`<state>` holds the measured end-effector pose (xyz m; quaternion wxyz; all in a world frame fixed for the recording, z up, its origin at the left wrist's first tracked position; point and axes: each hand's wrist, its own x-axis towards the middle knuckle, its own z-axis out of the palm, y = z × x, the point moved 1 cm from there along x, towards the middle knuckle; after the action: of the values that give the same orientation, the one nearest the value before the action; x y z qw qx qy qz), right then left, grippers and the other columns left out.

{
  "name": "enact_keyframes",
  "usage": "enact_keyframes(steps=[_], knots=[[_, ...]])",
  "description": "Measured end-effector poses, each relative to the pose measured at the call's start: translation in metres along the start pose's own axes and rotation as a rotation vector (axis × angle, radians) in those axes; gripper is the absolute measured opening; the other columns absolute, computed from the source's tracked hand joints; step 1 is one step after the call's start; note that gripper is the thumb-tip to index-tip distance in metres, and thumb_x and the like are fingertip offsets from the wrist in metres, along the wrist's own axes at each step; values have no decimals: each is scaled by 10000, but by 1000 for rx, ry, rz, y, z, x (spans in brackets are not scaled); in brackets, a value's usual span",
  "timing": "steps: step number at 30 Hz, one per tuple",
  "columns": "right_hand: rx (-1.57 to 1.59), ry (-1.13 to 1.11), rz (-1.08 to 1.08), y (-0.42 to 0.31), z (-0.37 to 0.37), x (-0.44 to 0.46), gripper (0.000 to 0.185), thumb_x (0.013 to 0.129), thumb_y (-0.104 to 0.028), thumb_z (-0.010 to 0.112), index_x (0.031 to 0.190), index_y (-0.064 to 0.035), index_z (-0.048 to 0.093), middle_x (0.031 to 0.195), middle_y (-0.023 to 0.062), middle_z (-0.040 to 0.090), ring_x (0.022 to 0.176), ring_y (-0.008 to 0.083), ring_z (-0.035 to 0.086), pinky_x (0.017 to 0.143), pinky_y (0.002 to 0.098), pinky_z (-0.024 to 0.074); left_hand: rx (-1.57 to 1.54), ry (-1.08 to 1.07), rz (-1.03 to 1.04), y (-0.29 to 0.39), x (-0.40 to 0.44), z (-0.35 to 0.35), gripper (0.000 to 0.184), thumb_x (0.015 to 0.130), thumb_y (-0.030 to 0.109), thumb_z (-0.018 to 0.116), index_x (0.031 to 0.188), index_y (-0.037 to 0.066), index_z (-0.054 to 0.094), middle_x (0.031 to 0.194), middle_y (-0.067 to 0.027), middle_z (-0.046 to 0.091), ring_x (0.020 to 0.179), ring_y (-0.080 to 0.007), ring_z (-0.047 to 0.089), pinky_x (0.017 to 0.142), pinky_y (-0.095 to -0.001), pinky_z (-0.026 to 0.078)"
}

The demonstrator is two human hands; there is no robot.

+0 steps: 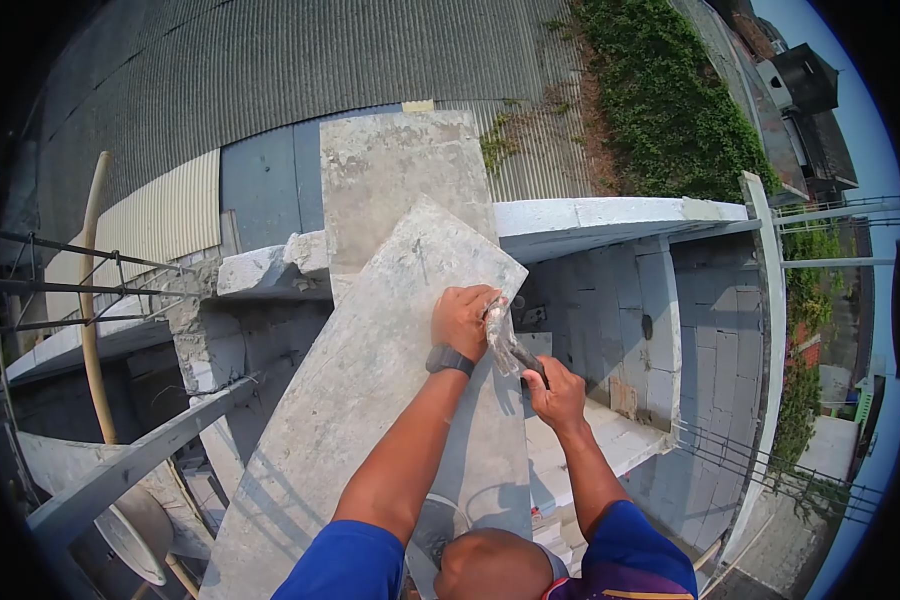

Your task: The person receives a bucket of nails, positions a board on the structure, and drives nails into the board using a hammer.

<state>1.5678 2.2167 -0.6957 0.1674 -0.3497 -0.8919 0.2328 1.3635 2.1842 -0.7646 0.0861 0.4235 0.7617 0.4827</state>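
Note:
Both of my hands meet near the right edge of a grey, plaster-stained board [340, 350]. My right hand [556, 393] is wrapped round the dark handle of a mortar-covered hand tool [505, 345], whose pale head points up and left. My left hand [464, 320], with a dark watch at the wrist, is closed against the tool's upper end; its fingers partly hide what they grip. Another grey board [400, 170] extends beyond the first one. A bucket [438, 522] is partly visible low in the view, between my arms.
White block walls [620, 212] run to the right and drop to rooms below. Rebar [60, 290] and a bamboo pole [94, 300] stand at the left, above a grey beam [140, 460]. Corrugated roofs [320, 60] lie beyond. My knee is near the bottom edge.

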Motion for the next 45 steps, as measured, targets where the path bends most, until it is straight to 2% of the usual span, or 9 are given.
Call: enact_keyframes(steps=[10, 11, 14, 19, 22, 23, 33, 38, 45], knots=[[200, 32, -332, -9, -14, -1, 389, 977, -411, 681, 970, -25, 639, 746, 105, 636, 558, 311, 617, 514, 385, 491, -8, 27, 12, 1, 4, -1, 130, 839, 214, 802, 956, 159, 806, 997, 11, 767, 894, -221, 648, 846, -351, 510], [41, -25, -145, 3, -6, -1, 371, 975, -403, 684, 976, -34, 642, 774, 122, 646, 597, 340, 636, 522, 392, 495, -4, 16, 13, 3, 0, -1, 131, 837, 214, 804, 956, 156, 805, 997, 10, 768, 894, -220, 649, 846, -351, 510], [-43, -81, -23, -3, -9, -3, 359, 973, -398, 687, 982, -41, 645, 807, 135, 657, 630, 360, 646, 531, 399, 499, 2, 35, 39, -7, 10, 0, 137, 833, 214, 809, 955, 150, 804, 999, 7, 769, 897, -215, 653, 846, -350, 510], [259, 12, -244, -31, -30, -9, 389, 989, -415, 664, 934, -33, 618, 740, 122, 638, 603, 344, 637, 520, 395, 491, -14, 6, 10, 1, 1, 0, 148, 826, 212, 810, 954, 137, 802, 1011, -6, 771, 905, -223, 660, 853, -350, 510], [87, -31, -196, 3, -11, -1, 400, 995, -434, 648, 951, -37, 621, 725, 128, 635, 614, 366, 637, 529, 415, 495, -9, 10, 20, -3, 1, 0, 147, 831, 204, 806, 960, 133, 799, 1014, -7, 771, 896, -226, 660, 853, -349, 509], [-115, -127, 66, 13, -4, 2, 388, 995, -431, 649, 960, -45, 627, 734, 140, 641, 640, 386, 648, 552, 440, 506, -9, 19, 29, -4, 2, 1, 147, 833, 200, 804, 962, 132, 797, 1016, -6, 770, 893, -226, 660, 853, -348, 509], [81, -21, 28, -7, -3, -28, 350, 998, -402, 661, 1015, -52, 650, 741, 151, 664, 648, 380, 671, 577, 441, 519, -125, -107, 76, -10, 1, -19, 339, 849, 105, 775, 1183, 92, 719, 1166, -108, 732, 1040, -315, 672, 951, -372, 513], [139, -73, 96, -25, 15, -48, 336, 993, -387, 669, 1006, -52, 652, 730, 159, 662, 649, 405, 668, 580, 449, 514, -163, -55, -61, -6, -57, -108, 352, 854, 52, 736, 1204, 66, 699, 1176, -159, 722, 1089, -336, 681, 953, -400, 533], [265, -331, 70, -99, 43, -60, 263, 989, -302, 674, 995, -39, 656, 703, 164, 643, 619, 381, 637, 593, 438, 490, 202, 140, -227, -21, -216, -330, 204, 855, 50, 748, 1059, 45, 745, 900, -107, 737, 784, -265, 680, 703, -360, 538]])
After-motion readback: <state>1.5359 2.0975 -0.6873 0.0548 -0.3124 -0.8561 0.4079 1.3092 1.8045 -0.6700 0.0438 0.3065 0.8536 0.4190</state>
